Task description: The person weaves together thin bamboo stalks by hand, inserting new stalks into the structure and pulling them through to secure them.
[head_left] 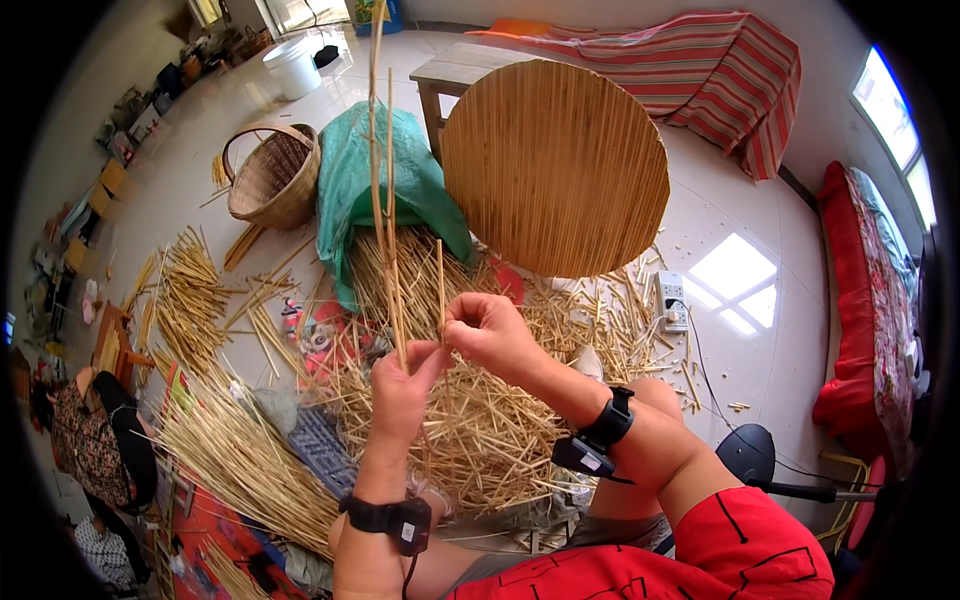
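Observation:
My left hand grips two or more long, pale straw stalks, which rise upright past the top of the green sack. My right hand is closed in a pinch on a shorter upright stalk, right beside the fingers of my left hand; where the fingertips meet is partly hidden. Below both hands spreads a heap of cut straw pieces. Behind them a green sack is draped over more stalks. A bundle of long straw lies at the lower left.
A round woven straw panel leans on a wooden bench. Around are a basket, white bucket, striped cloth, power strip, red-covered furniture and pedestal. Another person is at far left.

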`<state>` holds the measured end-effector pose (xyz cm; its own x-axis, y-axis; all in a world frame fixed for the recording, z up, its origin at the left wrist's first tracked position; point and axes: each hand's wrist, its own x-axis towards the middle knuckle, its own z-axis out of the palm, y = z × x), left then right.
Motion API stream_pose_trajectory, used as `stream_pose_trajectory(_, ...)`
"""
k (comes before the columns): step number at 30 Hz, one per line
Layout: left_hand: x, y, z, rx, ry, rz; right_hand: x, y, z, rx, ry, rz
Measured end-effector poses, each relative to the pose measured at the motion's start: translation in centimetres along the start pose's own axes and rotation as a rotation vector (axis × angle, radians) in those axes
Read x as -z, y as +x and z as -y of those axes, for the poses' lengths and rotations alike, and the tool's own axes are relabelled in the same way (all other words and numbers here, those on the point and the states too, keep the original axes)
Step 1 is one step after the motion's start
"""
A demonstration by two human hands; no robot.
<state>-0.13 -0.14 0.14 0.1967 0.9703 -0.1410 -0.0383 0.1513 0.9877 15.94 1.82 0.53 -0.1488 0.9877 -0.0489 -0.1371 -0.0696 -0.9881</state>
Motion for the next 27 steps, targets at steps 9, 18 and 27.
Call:
stream_pose_trajectory(9,0.2,0.2,0.2,-0.032,0.023,-0.047,-0.5,-0.3,0.3,0.117,-0.061,-0.051)
stream_pose_trajectory(18,0.0,0.0,-0.2,-0.027,0.065,-0.026,-0.3,-0.1,0.3,0.084,-0.128,-0.059)
stream_pose_trajectory(27,-0.5,-0.2,-0.5,-0.001,-0.026,0.024,0.4,0.4,-0.7,-0.166,0.35,0.054)
